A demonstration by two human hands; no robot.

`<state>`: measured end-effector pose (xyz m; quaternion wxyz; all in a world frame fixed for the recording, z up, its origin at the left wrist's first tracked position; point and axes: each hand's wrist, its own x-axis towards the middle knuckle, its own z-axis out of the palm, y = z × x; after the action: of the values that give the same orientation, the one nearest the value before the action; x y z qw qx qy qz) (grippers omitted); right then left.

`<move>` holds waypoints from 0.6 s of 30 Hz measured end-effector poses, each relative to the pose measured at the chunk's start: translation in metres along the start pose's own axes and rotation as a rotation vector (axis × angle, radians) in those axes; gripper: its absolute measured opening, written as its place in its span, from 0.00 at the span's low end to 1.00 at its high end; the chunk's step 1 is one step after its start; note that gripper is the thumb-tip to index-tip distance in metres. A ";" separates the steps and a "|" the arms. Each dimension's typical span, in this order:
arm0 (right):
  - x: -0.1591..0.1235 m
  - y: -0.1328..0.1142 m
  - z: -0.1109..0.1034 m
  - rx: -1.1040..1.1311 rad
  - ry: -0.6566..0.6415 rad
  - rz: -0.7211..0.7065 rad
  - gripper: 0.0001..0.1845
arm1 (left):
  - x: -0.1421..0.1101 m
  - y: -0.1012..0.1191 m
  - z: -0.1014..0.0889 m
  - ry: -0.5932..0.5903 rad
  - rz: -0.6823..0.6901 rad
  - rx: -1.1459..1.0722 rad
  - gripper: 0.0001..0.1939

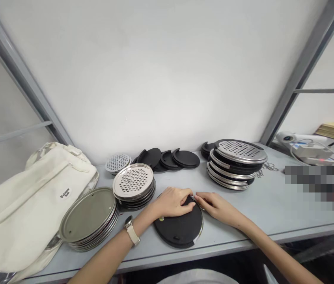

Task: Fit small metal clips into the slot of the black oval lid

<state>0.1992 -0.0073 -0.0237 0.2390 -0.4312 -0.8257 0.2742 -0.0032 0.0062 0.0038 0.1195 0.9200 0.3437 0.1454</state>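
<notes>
Resting on a black disc (pixel 178 228) at lower centre, the left hand (pixel 171 202) sits half-curled over its top edge, the right hand (pixel 218 208) just beside it, fingers bent around a small metal piece (pixel 194 198), mostly hidden; can't tell if either grips. A steel rim (pixel 201 225) peeks out along the disc's right side.

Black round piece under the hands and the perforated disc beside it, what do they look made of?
The black round piece looks like matte moulded plastic or rubber, going by its dull surface; its thin rim looks like polished steel. The perforated disc looks like stainless steel, with a bright sheen and punched holes.
</notes>
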 end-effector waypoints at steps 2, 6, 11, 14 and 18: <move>0.000 0.001 0.000 0.007 0.000 0.002 0.23 | 0.000 -0.001 0.001 0.003 0.008 -0.013 0.07; 0.001 0.003 0.001 0.008 0.001 0.009 0.22 | 0.001 -0.003 0.002 0.000 0.010 -0.024 0.07; 0.001 0.004 0.001 0.005 -0.002 0.016 0.22 | 0.002 -0.005 0.003 -0.016 -0.002 -0.042 0.07; 0.001 0.003 0.001 0.013 -0.004 0.018 0.22 | 0.002 -0.005 0.003 -0.023 -0.004 -0.045 0.08; 0.001 0.004 0.001 0.016 -0.003 0.017 0.22 | 0.003 -0.005 0.003 -0.028 -0.002 -0.052 0.08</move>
<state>0.2003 -0.0050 -0.0266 0.2389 -0.4359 -0.8202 0.2833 -0.0035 0.0113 0.0001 0.1481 0.9183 0.3389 0.1414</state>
